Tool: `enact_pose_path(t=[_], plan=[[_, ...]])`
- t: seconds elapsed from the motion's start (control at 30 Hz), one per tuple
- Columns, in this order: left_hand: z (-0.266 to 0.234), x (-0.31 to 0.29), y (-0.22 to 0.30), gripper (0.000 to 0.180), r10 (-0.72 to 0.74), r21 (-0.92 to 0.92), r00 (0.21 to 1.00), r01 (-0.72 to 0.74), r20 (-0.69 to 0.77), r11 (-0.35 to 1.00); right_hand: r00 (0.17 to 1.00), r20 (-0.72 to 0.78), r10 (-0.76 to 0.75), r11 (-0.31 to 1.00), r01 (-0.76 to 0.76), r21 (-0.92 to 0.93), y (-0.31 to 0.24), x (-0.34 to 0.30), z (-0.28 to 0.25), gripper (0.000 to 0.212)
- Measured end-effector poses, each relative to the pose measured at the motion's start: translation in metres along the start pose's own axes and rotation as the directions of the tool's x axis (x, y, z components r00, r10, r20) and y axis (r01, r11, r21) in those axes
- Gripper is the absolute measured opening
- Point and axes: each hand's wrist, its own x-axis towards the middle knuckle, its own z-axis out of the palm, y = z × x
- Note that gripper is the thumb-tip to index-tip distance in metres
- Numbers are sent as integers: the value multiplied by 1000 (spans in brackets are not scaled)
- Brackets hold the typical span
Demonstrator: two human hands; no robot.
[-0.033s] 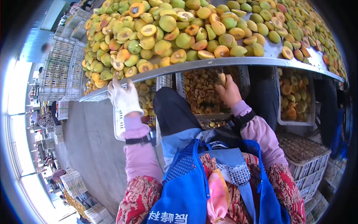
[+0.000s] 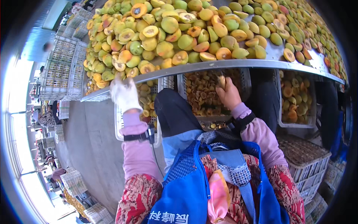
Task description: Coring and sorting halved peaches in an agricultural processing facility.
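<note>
The metal desk (image 2: 238, 64), rimmed along its near edge, carries a broad spread of yellow-green fruit (image 2: 185, 42). Whole ones and cut halves (image 2: 223, 53) lie mixed, heaped thickly at left, with bare metal showing between them toward the right

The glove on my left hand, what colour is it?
The glove looks plain white, slightly motion-blurred; the head view shows it best.

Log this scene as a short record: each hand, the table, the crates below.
Left hand: white-gloved, blurred, at the table's near edge; contact unclear
Right hand: bare, gripping a tan-handled tool
Table: metal, heaped with yellow-green fruit, some halved
Left crate: fruit, partly hidden
Middle crate: brownish-yellow fruit pieces
Right crate: larger fruit, some halved
</note>
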Motion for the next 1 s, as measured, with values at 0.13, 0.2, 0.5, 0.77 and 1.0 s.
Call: enact_pose_path(t=[0.13,0.2,0.5,0.77,1.0], plan=[[30,44,6,46,-86,543,882,-206,463,814,996,83,-39,999,41,-26,-3,-2,15,37],[43,58,9,46,-124,552,830,-242,544,798,985,172,-15,1000,17,-13,-7,-3,17,36],[33,21,33,29,28,-500,901,214,433,839,956,292,-24,945,-73,319,-49,-14,13,29],[35,-87,112,55,130,-693,839,338,528,636,936,350,38,594,-303,745,-67,-19,4,27],[71,-119,104,51,-257,-737,723,673,641,53,948,317,7,837,-179,517,-48,-34,26,32]])
